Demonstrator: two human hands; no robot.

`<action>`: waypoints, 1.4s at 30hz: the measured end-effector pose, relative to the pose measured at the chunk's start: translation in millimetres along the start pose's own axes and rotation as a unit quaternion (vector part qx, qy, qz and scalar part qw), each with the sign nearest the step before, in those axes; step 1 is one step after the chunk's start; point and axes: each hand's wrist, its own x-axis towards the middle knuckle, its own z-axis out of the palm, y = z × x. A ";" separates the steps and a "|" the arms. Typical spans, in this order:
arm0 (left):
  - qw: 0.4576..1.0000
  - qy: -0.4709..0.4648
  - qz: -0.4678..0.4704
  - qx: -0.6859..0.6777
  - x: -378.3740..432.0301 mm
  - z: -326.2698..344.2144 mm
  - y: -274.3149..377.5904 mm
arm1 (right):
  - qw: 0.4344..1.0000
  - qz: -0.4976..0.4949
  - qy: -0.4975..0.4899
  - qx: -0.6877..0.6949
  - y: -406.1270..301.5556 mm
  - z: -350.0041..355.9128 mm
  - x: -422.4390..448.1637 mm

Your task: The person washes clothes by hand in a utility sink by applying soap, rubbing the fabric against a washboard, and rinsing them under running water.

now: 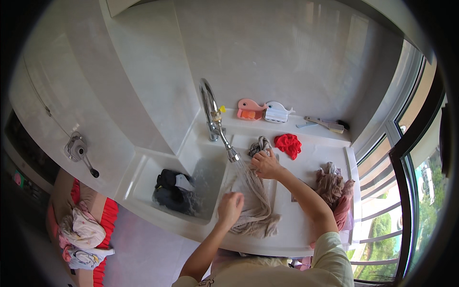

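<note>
Water runs from the spray head (pixel 233 155) of a chrome faucet onto a beige towel (pixel 263 201) spread over the washboard part of the white sink. My left hand (pixel 230 210) hovers by the towel's left side, fingers curled and blurred; no held thing shows. At the towel's upper end is my right hand (pixel 266 165), its fingertips against a bunched grey patterned cloth (pixel 261 143). Whether it grips the cloth or the towel is hidden. Dark clothing (pixel 174 190) with a light patch lies in the water of the basin (pixel 211 204) to the left.
A red cloth (pixel 288 145) lies behind my right hand. Brown and pink clothes (pixel 330 184) are heaped near the window. Pink (pixel 250 108) and white (pixel 277 112) whale-shaped soap holders and a brush (pixel 326 125) line the back ledge. More clothes (pixel 84 233) lie at lower left.
</note>
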 end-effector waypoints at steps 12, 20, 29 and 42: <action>0.984 -0.105 -0.145 0.019 -43.4 -26.6 -29.0 | 0.989 0.035 0.119 -0.081 22.9 -57.4 4.9; 0.980 -0.141 0.068 0.121 -20.1 -1.3 9.2 | 0.979 0.199 0.035 -0.041 30.2 7.5 -22.5; 0.940 -0.317 0.074 -0.105 -13.7 10.0 -12.3 | 0.974 0.222 -0.020 -0.034 -40.6 10.9 -13.1; 0.962 -0.156 -0.047 0.220 -27.0 9.5 -7.5 | 0.958 0.265 0.009 0.109 -39.0 15.6 21.7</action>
